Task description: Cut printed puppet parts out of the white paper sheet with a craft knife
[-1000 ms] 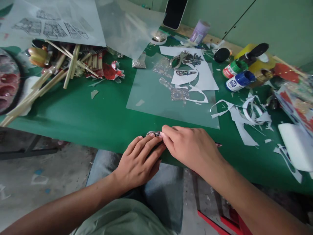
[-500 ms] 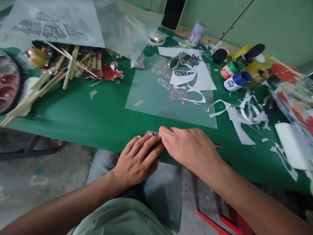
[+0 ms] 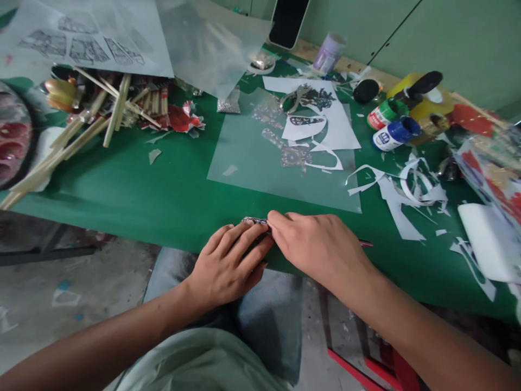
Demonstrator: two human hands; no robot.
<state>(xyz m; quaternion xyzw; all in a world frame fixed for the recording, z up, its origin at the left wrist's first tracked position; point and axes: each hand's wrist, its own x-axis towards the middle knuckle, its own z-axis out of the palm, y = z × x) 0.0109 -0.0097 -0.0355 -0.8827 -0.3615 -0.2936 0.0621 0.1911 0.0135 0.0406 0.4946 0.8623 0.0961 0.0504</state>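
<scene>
At the table's near edge my left hand (image 3: 234,260) lies with its fingers extended over a small black-and-white patterned piece (image 3: 254,220). Most of that piece is hidden beneath the fingers. My right hand (image 3: 313,239) is closed in a pinch at the piece's right side, touching the left fingertips. From behind the right hand sticks out the end of a thin dark, reddish rod-like tool (image 3: 366,243); its other end is covered by the hand. Beyond both hands, a translucent sheet (image 3: 252,176) lies on the green table, with patterned cut-outs (image 3: 296,156) on it.
Wooden sticks (image 3: 89,136) and a paint palette (image 3: 18,136) are on the left. Scissors (image 3: 295,99) rest on white paper (image 3: 342,133). Paint bottles (image 3: 396,134), paper scraps (image 3: 401,214) and a white block (image 3: 486,241) are at right. A phone (image 3: 288,21) leans at the back.
My right hand has shifted slightly to the right, and the rod-like tool's end has moved with it. My left hand stays in place over the patterned piece.
</scene>
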